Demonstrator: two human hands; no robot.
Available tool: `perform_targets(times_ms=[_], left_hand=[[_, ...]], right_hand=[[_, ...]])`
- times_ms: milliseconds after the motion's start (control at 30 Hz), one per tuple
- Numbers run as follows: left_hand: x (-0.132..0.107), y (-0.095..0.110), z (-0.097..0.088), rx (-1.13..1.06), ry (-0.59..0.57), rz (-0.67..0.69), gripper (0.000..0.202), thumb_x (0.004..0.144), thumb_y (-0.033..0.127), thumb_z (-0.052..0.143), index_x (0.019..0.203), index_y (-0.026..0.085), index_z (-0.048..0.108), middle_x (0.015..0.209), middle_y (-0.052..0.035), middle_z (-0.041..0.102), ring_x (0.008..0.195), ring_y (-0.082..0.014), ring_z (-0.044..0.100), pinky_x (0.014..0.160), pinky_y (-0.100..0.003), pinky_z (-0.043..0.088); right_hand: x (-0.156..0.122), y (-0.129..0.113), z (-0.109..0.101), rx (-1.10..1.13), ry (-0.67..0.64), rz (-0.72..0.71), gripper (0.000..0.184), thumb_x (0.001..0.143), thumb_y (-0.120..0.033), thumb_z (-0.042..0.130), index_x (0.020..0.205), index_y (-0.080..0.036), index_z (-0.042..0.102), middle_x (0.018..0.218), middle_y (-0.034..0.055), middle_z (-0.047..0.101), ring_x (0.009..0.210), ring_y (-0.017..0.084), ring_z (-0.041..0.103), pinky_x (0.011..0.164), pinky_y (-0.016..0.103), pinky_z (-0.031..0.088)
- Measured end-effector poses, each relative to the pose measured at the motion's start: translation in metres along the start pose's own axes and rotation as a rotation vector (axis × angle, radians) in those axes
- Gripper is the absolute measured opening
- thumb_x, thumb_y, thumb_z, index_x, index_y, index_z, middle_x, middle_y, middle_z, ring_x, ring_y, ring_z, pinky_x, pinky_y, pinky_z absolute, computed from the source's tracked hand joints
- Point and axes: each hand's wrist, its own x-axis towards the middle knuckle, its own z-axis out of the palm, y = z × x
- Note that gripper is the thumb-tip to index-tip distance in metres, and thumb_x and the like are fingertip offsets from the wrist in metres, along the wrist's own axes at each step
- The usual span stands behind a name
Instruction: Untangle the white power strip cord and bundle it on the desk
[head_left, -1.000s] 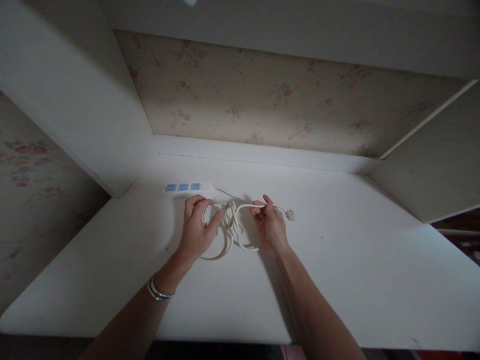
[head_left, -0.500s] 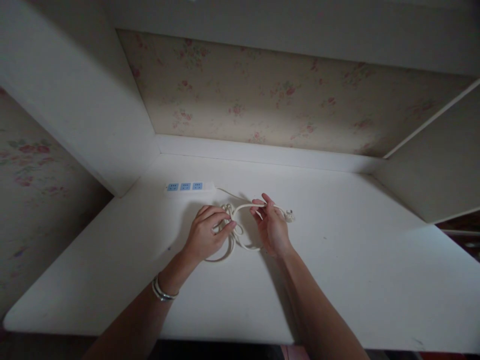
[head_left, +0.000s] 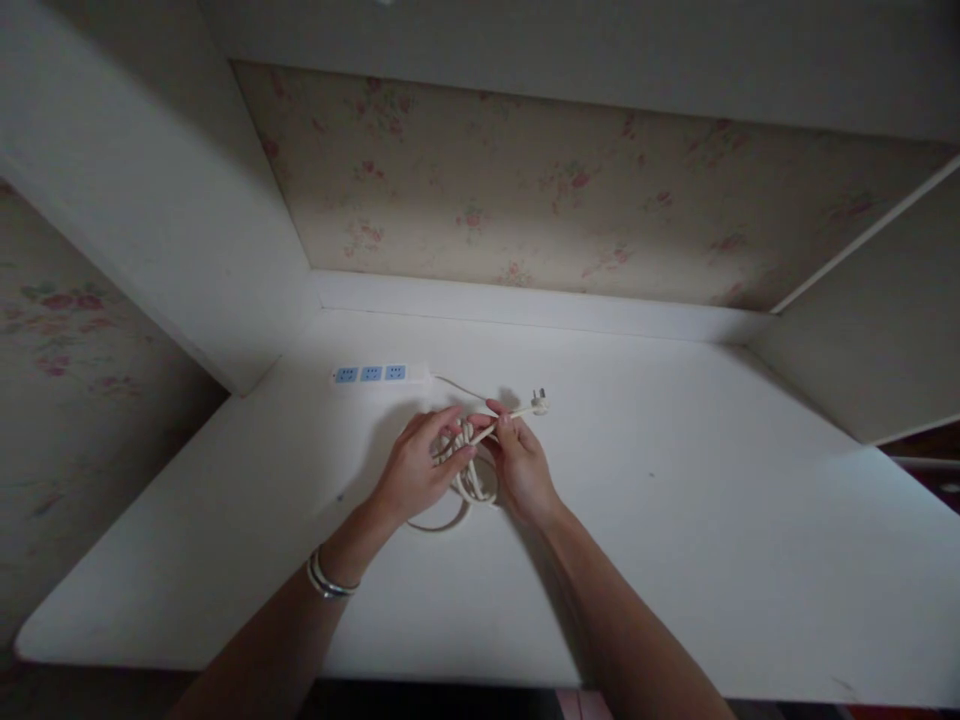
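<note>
A cream power cord [head_left: 474, 486] is bunched in loops between my hands, over the middle of the white desk. My left hand [head_left: 421, 460] is closed around the left side of the loops, thumb toward the right. My right hand [head_left: 519, 455] pinches the cord's end part between thumb and fingers. Just past those fingertips sticks out the plug [head_left: 539, 402], its metal prongs pointing up. Behind my left hand lies a white power strip [head_left: 381, 374] with blue socket faces, joined to the cord at its right end. Part of the bundle is hidden by my fingers.
The white desk [head_left: 690, 560] has a raised back ledge [head_left: 525, 305] below flowered wallpaper [head_left: 517, 200]. White panels [head_left: 172, 190] close in the left side and a grey-white panel [head_left: 885, 310] the right. An overhead shelf edge [head_left: 570, 70] crosses the top.
My right hand has moved left, close to my left hand, drawing the plug end along with it. The loops are bunched closer together. The power strip has stayed put.
</note>
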Motion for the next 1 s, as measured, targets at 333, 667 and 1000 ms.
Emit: perform_targets(times_ms=[333,667,1000], left_hand=[[0.003,0.006,-0.013,0.066,-0.113,0.172,0.006,0.083,0.018,0.057,0.082,0.021,0.062,0.089,-0.0042,0.066,0.088,-0.0190,0.059,0.086,-0.036,0.046],[0.002,0.000,-0.012,0.186,-0.090,0.189,0.010,0.082,0.021,0.059,0.077,0.022,0.068,0.084,-0.0050,0.067,0.083,-0.0191,0.059,0.082,-0.036,0.047],[0.001,-0.009,-0.006,0.229,0.047,0.160,0.009,0.080,0.018,0.059,0.077,0.021,0.067,0.084,-0.0044,0.067,0.083,-0.0190,0.059,0.082,-0.036,0.046]], right_hand=[[0.003,-0.002,-0.008,-0.262,0.078,-0.040,0.044,0.083,-0.055,0.061,0.108,-0.020,0.067,0.065,-0.0023,0.061,0.059,0.011,0.055,0.059,0.023,0.046],[-0.002,-0.001,-0.009,-0.497,-0.139,-0.020,0.043,0.073,-0.044,0.074,0.107,-0.021,0.062,0.068,-0.0049,0.059,0.056,0.010,0.051,0.052,0.021,0.040],[-0.014,-0.017,-0.009,-0.820,-0.284,-0.202,0.020,0.081,-0.031,0.064,0.098,-0.023,0.072,0.085,0.0010,0.070,0.078,0.016,0.062,0.075,0.028,0.047]])
